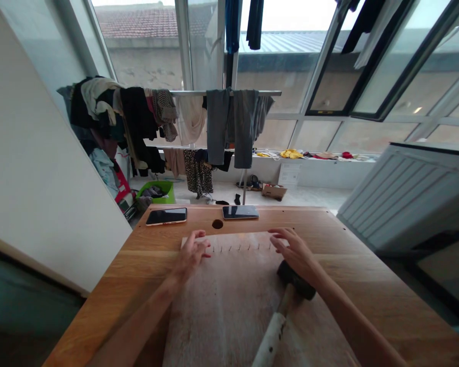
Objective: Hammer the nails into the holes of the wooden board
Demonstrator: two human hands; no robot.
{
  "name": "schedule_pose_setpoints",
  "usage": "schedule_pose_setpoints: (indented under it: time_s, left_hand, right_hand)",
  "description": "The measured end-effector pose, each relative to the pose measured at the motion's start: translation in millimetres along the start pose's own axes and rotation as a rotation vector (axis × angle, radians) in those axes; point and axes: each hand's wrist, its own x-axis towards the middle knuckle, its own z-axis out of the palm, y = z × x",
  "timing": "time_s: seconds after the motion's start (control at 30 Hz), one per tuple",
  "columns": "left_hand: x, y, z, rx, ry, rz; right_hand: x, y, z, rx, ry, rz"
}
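A wooden board [229, 295] lies flat before me, with several thin nails [239, 248] standing in a row near its far edge. My left hand [194, 251] is over the board's far left corner, fingers apart, close to the left end of the row. At the far right corner, my right hand [289, 248] has its fingers stretched out near the row's other end. Neither hand holds anything. Beneath my right forearm rests a mallet [296, 281] with a dark head and a pale, partly wrapped handle, which runs toward me across the board.
The board is on a wooden table [130, 275]. Two phones, one at the left [167, 216] and one nearer the middle [240, 212], lie along its far edge by a round hole [217, 224]. Beyond stand a clothes rack [187, 93] and a green basket [168, 189].
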Motion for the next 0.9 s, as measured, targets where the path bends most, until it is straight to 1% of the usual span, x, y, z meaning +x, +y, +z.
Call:
schedule_pose_setpoints:
  time_s: [0.07, 0.13, 0.2, 0.3, 0.37, 0.47, 0.53, 0.6, 0.7, 0.8, 0.9]
  left_hand:
    - [3, 1, 7.0, -0.062, -0.007, -0.063]
    - [3, 1, 9.6, -0.116, 0.019, -0.085]
    - [3, 4, 8.5, -0.169, 0.043, -0.074]
    - [4, 11, 3.8, -0.181, 0.051, -0.028]
    - [4, 16, 1.9, -0.068, 0.009, 0.042]
    - [5, 19, 3.9, 0.221, -0.106, 0.164]
    - [6, 19, 7.3, 0.339, -0.156, 0.195]
    - [7, 20, 10.2, 0.371, -0.152, 0.195]
    - [6, 27, 11.4, 0.385, -0.098, 0.199]
    - [4, 32, 10.3, 0.456, -0.077, 0.251]
    - [4, 27, 9.4, 0.560, -0.062, 0.311]
  right_hand:
    - [24, 10, 4, 0.053, -0.043, 0.039]
    - [37, 17, 10, 0.082, -0.087, 0.066]
    - [41, 21, 13, 0.076, -0.088, 0.078]
    - [39, 19, 13, 0.018, -0.011, 0.055]
    - [36, 14, 12, -0.038, 0.000, 0.007]
    - [32, 7, 15, -0.128, -0.111, -0.091]
    - [31, 3, 17, -0.187, -0.166, -0.144]
    - [31, -1, 18, -0.242, -0.153, -0.171]
    - [33, -6, 16, -0.293, -0.114, -0.183]
    - [31, -12, 17, -0.332, -0.159, -0.189]
    - [27, -20, 24, -0.377, -0.215, -0.200]
